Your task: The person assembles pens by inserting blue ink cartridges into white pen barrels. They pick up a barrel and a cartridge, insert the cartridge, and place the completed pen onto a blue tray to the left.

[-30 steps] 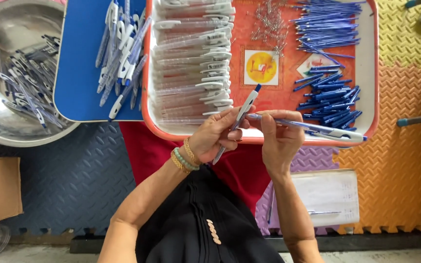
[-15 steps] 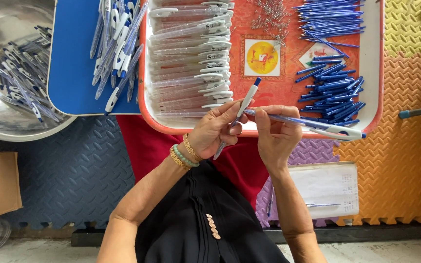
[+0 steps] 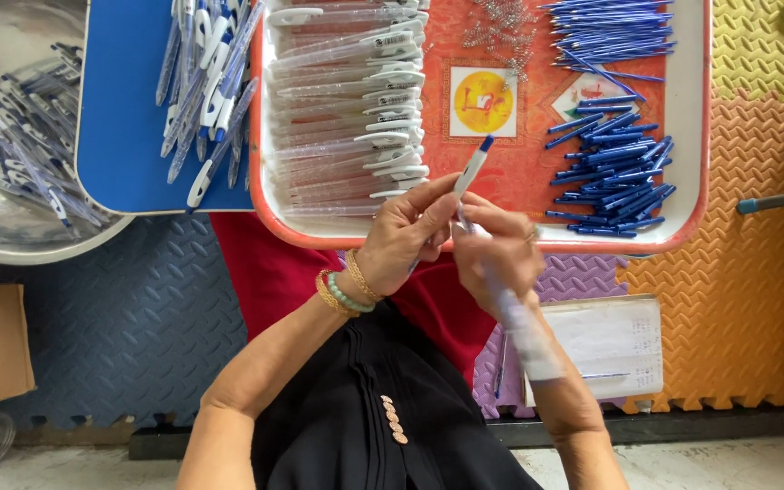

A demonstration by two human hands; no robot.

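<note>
While both hands meet just near the orange tray (image 3: 693, 163), the left hand (image 3: 403, 238) pinches a pen (image 3: 470, 172) in closed fingers. The pen is long and thin, with its blue tip pointing far and a bit right. The right hand (image 3: 494, 256) sits just right of it, fingers curled at the pen's lower end. Clear pen tubes (image 3: 347, 118) lie to the left and blue refills (image 3: 614, 172) to the right.
</note>
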